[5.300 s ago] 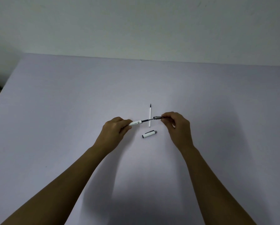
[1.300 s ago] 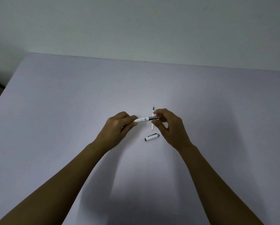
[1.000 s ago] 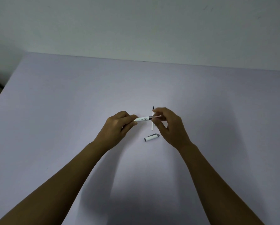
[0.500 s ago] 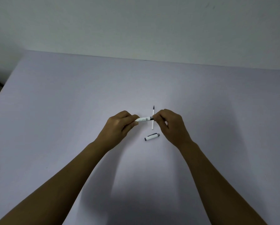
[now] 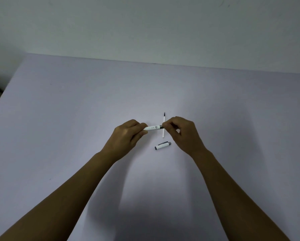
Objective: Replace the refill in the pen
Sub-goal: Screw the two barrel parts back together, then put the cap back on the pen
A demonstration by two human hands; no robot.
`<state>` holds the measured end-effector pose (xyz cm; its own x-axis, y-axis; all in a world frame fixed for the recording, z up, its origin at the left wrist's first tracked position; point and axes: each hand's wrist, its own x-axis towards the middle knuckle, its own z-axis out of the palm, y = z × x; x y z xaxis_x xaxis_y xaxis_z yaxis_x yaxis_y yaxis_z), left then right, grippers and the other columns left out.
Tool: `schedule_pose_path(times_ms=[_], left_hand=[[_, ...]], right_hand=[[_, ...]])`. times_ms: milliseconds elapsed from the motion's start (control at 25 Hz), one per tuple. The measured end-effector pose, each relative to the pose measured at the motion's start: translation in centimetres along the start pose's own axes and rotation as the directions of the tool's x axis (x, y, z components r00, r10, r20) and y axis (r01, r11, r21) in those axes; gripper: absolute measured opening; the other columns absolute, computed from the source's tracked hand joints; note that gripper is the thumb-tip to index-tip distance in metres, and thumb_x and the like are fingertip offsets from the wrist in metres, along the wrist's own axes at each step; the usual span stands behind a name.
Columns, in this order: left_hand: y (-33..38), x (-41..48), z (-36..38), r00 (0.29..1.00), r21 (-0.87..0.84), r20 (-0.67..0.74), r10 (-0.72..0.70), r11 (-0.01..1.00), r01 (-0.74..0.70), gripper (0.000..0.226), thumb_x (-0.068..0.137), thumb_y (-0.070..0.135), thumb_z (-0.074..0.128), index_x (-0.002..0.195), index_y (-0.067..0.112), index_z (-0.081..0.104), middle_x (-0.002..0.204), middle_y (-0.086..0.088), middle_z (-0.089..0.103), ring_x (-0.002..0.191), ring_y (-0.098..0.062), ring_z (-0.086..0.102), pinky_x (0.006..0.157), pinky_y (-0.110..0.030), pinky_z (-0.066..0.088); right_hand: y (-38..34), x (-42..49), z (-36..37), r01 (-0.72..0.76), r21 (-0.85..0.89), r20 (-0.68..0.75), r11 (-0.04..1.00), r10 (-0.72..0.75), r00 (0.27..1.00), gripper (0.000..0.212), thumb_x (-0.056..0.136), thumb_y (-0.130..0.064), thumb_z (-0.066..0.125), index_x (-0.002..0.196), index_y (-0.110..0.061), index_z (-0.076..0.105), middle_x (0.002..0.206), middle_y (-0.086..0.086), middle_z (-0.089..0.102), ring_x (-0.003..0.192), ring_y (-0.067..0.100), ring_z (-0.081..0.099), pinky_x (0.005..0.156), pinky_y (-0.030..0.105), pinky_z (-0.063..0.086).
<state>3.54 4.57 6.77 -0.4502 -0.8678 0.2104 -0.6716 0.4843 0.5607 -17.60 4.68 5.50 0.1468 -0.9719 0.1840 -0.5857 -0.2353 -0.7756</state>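
Worktop (image 5: pixel 59 119): pale lilac surface filling most of the view, with a plain light wall behind its far edge.
Left hand (image 5: pixel 126 136): raised over the middle of the worktop, fingers (image 5: pixel 142 126) closed around the rear end of the pen barrel.
Right hand (image 5: pixel 184 134): facing the left hand, fingers (image 5: pixel 168 125) pinched shut on the dark front end of the pen barrel; what sits inside the grip is hidden.
Pen barrel (image 5: pixel 153 127): white with a small printed mark, held roughly level between both hands, above the worktop.
Refill (image 5: pixel 163 126): thin white stick with a dark tip pointing away from the person, lying on the worktop and crossing behind the pen barrel.
Pen cap (image 5: pixel 162 145): white with grey clip and end, lying on the worktop just nearer the person than the hands, apart from both.
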Motion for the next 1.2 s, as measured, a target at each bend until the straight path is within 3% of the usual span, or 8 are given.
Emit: schedule_pose_path(times_ms=[120, 200, 280, 400, 760, 880, 1040, 1200], left_hand=[[-0.5, -0.2, 0.1, 0.999, -0.022, -0.020, -0.036, 0.999, 0.036, 0.013, 0.088, 0.011, 0.059, 0.099, 0.007, 0.065, 0.072, -0.011, 0.059, 0.057, -0.018, 0.045, 0.054, -0.019, 0.030], [-0.7, -0.4, 0.1, 0.998, -0.024, -0.033, -0.057, 0.998, 0.056, 0.014, 0.088, 0.011, 0.060, 0.100, 0.008, 0.066, 0.071, -0.011, 0.058, 0.057, -0.019, 0.045, 0.054, -0.021, 0.032], [-0.8, -0.5, 0.1, 0.998, -0.026, -0.037, -0.055, 0.998, 0.054, 0.014, 0.088, 0.011, 0.060, 0.100, 0.009, 0.066, 0.070, -0.010, 0.058, 0.057, -0.015, 0.044, 0.054, -0.021, 0.032], [-0.9, -0.4, -0.1, 0.998, -0.034, -0.040, -0.051, 0.998, 0.050, 0.014, 0.088, 0.012, 0.060, 0.100, 0.011, 0.066, 0.071, -0.009, 0.059, 0.058, -0.013, 0.043, 0.055, -0.017, 0.030], [-1.0, -0.9, 0.0, 0.998, -0.039, -0.025, -0.053, 0.998, 0.052, 0.014, 0.088, 0.014, 0.058, 0.101, 0.012, 0.066, 0.074, -0.008, 0.060, 0.058, -0.018, 0.048, 0.056, -0.017, 0.031], [-1.1, -1.1, -0.2, 0.998, -0.041, -0.012, -0.058, 0.998, 0.057, 0.014, 0.088, 0.014, 0.059, 0.101, 0.012, 0.066, 0.074, -0.008, 0.060, 0.058, -0.019, 0.049, 0.056, -0.019, 0.034], [-1.7, -1.4, -0.7, 0.997, -0.022, -0.009, -0.076, 0.997, 0.076, 0.015, 0.088, 0.013, 0.059, 0.102, 0.012, 0.067, 0.076, -0.008, 0.060, 0.060, -0.020, 0.050, 0.057, -0.022, 0.037], [-1.6, -1.7, -0.5, 0.998, -0.017, 0.027, -0.062, 0.998, 0.063, 0.017, 0.088, 0.012, 0.060, 0.103, 0.012, 0.067, 0.077, -0.008, 0.060, 0.060, -0.021, 0.052, 0.057, -0.027, 0.041]], right_hand=[[1.0, -0.7, 0.8, -0.224, 0.228, -0.123, 0.948, 0.256, 0.959, 0.023, 0.094, -0.026, 0.046, 0.107, -0.016, 0.063, 0.086, -0.008, 0.064, 0.081, 0.000, 0.062, 0.077, 0.010, 0.046], [2.3, -1.6, 1.7, -0.345, 0.156, -0.158, 0.926, 0.368, 0.916, 0.022, 0.095, -0.019, 0.046, 0.111, -0.014, 0.061, 0.093, 0.003, 0.065, 0.084, 0.014, 0.063, 0.082, 0.024, 0.050], [3.7, -3.1, 2.8, -0.294, -0.115, -0.029, 0.949, 0.293, 0.956, 0.025, 0.090, -0.010, 0.054, 0.114, -0.010, 0.060, 0.103, 0.011, 0.063, 0.085, 0.019, 0.061, 0.084, 0.034, 0.051], [5.1, -4.7, 3.6, -0.173, -0.257, 0.192, 0.951, 0.226, 0.955, 0.033, 0.085, -0.010, 0.062, 0.118, -0.010, 0.061, 0.110, 0.012, 0.060, 0.100, 0.026, 0.059, 0.088, 0.027, 0.043], [5.5, -5.1, 3.7, -0.092, -0.394, 0.244, 0.914, 0.200, 0.949, 0.013, 0.087, -0.012, 0.059, 0.098, -0.006, 0.063, 0.098, 0.010, 0.066, 0.092, 0.029, 0.057, 0.080, 0.038, 0.044], [5.4, -5.2, 2.9, -0.133, -0.302, 0.213, 0.944, 0.203, 0.956, 0.020, 0.082, -0.006, 0.064, 0.102, -0.005, 0.063, 0.097, 0.012, 0.063, 0.089, 0.026, 0.060, 0.079, 0.032, 0.047], [4.6, -4.1, 1.0, -0.249, 0.035, -0.033, 0.968, 0.250, 0.968, 0.017, 0.082, -0.006, 0.066, 0.098, -0.011, 0.068, 0.091, 0.001, 0.060, 0.081, 0.016, 0.060, 0.071, 0.009, 0.046], [3.8, -3.3, -0.3, -0.250, 0.131, 0.005, 0.959, 0.252, 0.968, 0.020, 0.088, -0.009, 0.059, 0.106, -0.015, 0.064, 0.096, -0.012, 0.062, 0.089, 0.000, 0.057, 0.076, 0.001, 0.041]])
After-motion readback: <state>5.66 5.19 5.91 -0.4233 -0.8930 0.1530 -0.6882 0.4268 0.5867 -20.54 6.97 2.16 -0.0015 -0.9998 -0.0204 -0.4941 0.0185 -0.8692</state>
